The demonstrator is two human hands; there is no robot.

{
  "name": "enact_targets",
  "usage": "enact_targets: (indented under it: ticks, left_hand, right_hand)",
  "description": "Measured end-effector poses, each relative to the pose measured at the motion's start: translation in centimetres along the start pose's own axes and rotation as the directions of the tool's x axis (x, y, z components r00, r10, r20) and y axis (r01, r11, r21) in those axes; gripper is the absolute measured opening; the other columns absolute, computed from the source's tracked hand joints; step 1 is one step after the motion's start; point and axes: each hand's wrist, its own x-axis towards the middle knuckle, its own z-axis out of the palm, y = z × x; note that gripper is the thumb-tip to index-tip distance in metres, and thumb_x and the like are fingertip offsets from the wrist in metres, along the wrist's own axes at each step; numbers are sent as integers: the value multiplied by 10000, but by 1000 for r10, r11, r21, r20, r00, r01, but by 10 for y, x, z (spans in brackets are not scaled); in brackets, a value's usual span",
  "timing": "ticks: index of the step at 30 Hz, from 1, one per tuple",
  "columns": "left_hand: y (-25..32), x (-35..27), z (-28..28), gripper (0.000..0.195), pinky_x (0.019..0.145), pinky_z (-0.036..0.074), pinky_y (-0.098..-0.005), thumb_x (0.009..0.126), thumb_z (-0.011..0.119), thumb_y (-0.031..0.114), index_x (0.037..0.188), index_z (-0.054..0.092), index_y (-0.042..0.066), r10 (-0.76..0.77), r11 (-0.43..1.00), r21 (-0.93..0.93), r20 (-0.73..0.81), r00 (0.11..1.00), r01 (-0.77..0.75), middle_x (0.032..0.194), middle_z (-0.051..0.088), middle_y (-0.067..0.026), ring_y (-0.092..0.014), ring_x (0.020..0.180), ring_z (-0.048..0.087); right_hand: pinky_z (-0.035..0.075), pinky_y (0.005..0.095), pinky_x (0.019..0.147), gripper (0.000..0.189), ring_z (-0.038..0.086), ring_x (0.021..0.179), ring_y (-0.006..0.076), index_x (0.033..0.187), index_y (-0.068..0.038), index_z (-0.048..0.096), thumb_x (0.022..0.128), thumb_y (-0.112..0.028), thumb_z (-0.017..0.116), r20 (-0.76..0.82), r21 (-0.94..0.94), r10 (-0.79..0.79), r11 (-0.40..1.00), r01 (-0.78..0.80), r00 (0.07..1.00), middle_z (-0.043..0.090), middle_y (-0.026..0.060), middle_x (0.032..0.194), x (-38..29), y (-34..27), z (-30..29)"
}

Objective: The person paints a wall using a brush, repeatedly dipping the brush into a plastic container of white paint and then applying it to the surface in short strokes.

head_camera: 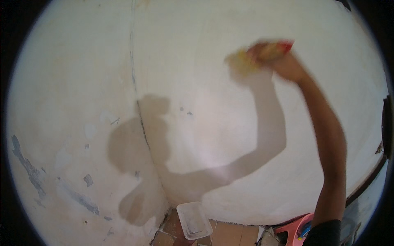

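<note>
My right hand (269, 57) is raised high against the off-white wall (209, 129), gripping what looks like a wide paintbrush (241, 63). Motion blurs it, but yellowish bristles point left and a red end sticks out beyond my hand on the right. Whether the bristles touch the wall cannot be made out. Low in the picture, my left hand (182, 241) holds a white rectangular plastic container (194, 220) from below, near the foot of the corner. Its inside is whitish, and only part of that hand shows.
A cracked corner line (142, 123) separates two walls. On the left wall, paint has peeled to grey patches (81, 201). Brown floor tiles (227, 235) lie below. A pink plastic stool or chair (294, 229) with items stands lower right. A dark-edged object (387, 126) borders the far right.
</note>
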Motion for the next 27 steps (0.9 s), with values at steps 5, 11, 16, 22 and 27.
enact_targets:
  ticks: [5,11,16,22,27]
  left_hand:
    - [-8,8,-6,646,989,495,-534,973,405,571,1432,448,119,-27,993,-111,56,998,33,1365,563,-112,-327,1208,579]
    - [5,9,-14,614,994,491,-535,989,383,541,1429,452,118,-84,991,-98,70,994,91,1359,567,-109,-316,1207,581]
    - [12,12,-4,607,1006,484,-519,999,364,524,1426,452,102,-85,995,-51,23,996,86,1362,565,-109,-310,1212,577]
    - [20,12,-9,648,1002,481,-572,978,387,561,1449,436,119,-36,999,-28,-49,998,34,1376,553,-135,-369,1215,567]
    - [16,18,-5,668,1013,492,-500,983,382,572,1457,420,103,-63,998,-17,-72,995,62,1375,552,-120,-323,1211,574]
  right_hand:
    - [516,354,889,150,656,978,242,1012,-42,684,930,-153,626,-522,-271,-104,961,-49,847,697,110,1077,27,-49,-54]
    - [431,399,1062,281,556,1215,278,1158,-94,655,892,-177,614,-224,-619,-225,784,39,948,638,120,1243,-89,29,148]
    - [478,481,1004,232,529,1177,357,925,-61,668,735,-194,659,314,-530,-254,753,391,915,557,126,1201,-297,43,329]
    - [457,454,1030,122,514,1250,337,912,-135,703,798,-168,673,523,-313,37,937,151,852,577,104,1271,-380,21,376]
    - [492,364,971,133,623,1123,329,990,-65,712,893,-27,630,141,347,526,767,-539,839,675,166,1163,-353,-18,335]
